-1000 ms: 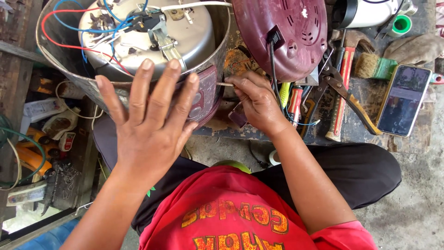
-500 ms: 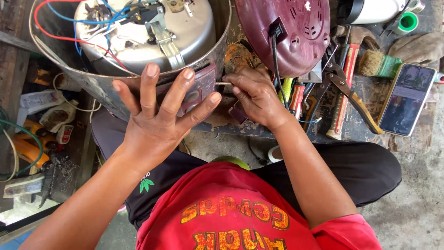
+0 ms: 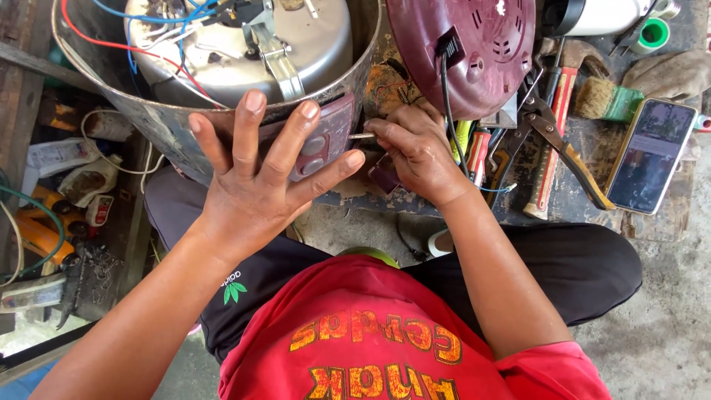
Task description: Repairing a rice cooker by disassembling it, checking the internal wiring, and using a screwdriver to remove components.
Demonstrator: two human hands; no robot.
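Left hand (image 3: 252, 189) spread wide, fingers (image 3: 248, 130) splayed and flat, pressed against the side of the metal pot shell (image 3: 148, 122) and over the maroon control panel (image 3: 322, 137) with its two grey buttons; gripping nothing, only bracing. Right hand (image 3: 418, 152) curled shut, thumb and forefinger pinched on a thin metal tool (image 3: 361, 135), probably a small screwdriver, its tip touching the right edge of the control panel; the rest of the tool hidden in the fist. Inside the shell, a silvery inner vessel (image 3: 311, 44) seen bottom-up, with a metal bracket and red, blue and white wires (image 3: 111, 41) looped across it. Just right of the shell, a round maroon base cover (image 3: 481, 52) tilted on edge, a black cord (image 3: 448, 104) running down from its socket past the right hand. Further right on the dark workbench (image 3: 563, 200): pliers (image 3: 555, 141), a red-handled hammer (image 3: 555, 118), a paintbrush (image 3: 603, 100), a phone (image 3: 652, 155) lying face up. Off to the left, below, orange tools (image 3: 37, 222) and white cables in a cluttered heap. Nearest the camera, a red shirt (image 3: 385, 341) and dark trousers (image 3: 548, 259), legs folded beneath the bench edge.
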